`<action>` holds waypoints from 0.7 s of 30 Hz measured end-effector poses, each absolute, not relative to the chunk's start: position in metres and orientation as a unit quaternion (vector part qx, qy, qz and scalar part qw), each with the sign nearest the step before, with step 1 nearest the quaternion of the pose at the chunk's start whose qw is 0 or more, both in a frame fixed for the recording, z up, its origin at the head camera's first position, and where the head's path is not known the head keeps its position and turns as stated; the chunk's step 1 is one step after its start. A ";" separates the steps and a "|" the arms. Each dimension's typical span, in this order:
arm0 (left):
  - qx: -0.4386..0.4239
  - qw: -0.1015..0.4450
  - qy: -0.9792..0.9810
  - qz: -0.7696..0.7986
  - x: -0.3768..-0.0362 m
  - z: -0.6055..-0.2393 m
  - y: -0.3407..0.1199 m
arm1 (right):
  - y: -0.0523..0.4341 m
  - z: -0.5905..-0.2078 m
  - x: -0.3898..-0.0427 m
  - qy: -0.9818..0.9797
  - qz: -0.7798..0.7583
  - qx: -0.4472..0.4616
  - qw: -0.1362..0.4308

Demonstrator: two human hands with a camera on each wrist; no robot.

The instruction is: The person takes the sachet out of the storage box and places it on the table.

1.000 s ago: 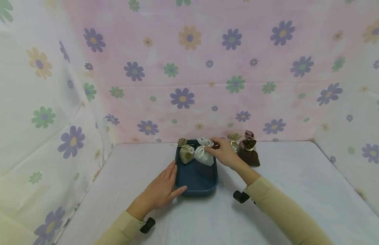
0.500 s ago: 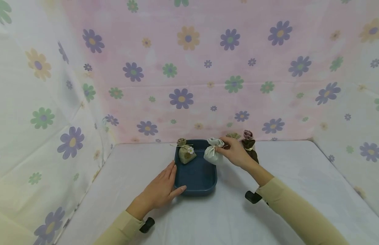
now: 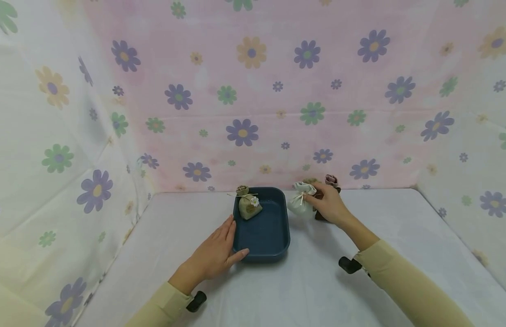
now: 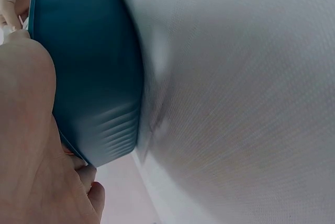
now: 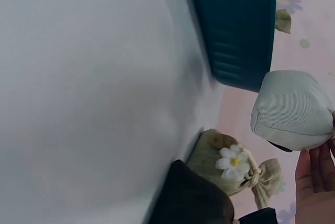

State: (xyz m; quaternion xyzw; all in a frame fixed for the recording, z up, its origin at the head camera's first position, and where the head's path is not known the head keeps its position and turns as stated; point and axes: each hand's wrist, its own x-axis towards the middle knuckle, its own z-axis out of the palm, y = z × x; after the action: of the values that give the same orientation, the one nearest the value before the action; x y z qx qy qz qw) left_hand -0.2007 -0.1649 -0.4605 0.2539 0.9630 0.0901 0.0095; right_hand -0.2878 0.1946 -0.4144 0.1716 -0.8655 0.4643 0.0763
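Observation:
My right hand (image 3: 328, 203) pinches a pale white drawstring pouch (image 3: 300, 206) by its tied neck, just right of the blue tray (image 3: 273, 254). In the right wrist view, the pouch (image 5: 293, 110) hangs off the table, its rounded bottom toward the tray's corner. My left hand (image 3: 214, 252) lies along the tray's left side, fingers straight, thumb over the near rim. The left wrist view has that hand (image 4: 36, 145) against the tray wall (image 4: 94, 62). An olive-green pouch (image 3: 249, 209) with a white flower stands in the tray's far left corner.
Behind my right hand stand more pouches, partly hidden: a mauve one (image 3: 331, 180), a dark brown one (image 5: 191, 195) and a green one (image 5: 212, 166) with a white flower. A flowered cloth backdrop (image 3: 253, 100) rises behind the white table (image 3: 400, 245).
My right hand has carried the white pouch rightward, from over the tray to beyond its right rim, toward the other pouches. The left hand and the tray have stayed in place.

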 end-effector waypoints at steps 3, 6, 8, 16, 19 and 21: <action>0.254 0.010 0.963 0.091 -0.200 -0.460 -0.165 | 0.197 -0.420 -0.289 -0.877 0.448 0.156 0.083; 0.255 0.008 0.963 0.088 -0.200 -0.460 -0.165 | 0.198 -0.427 -0.290 -0.886 0.433 0.139 0.086; 0.256 0.008 0.963 0.086 -0.200 -0.461 -0.165 | 0.198 -0.432 -0.291 -0.893 0.423 0.131 0.086; 0.254 0.005 0.964 0.082 -0.199 -0.461 -0.164 | 0.196 -0.451 -0.297 -0.903 0.404 0.113 0.089; 0.254 0.003 0.964 0.080 -0.199 -0.460 -0.164 | 0.197 -0.456 -0.298 -0.904 0.403 0.111 0.095; 0.255 0.003 0.964 0.079 -0.199 -0.459 -0.164 | 0.197 -0.456 -0.299 -0.902 0.407 0.108 0.093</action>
State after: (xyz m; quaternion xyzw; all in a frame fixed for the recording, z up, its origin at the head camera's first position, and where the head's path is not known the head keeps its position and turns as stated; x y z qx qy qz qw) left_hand -0.1992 -0.1638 -0.4594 0.2552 0.9636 0.0794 0.0031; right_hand -0.2986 0.1974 -0.4565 0.1082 -0.9020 0.4075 0.0930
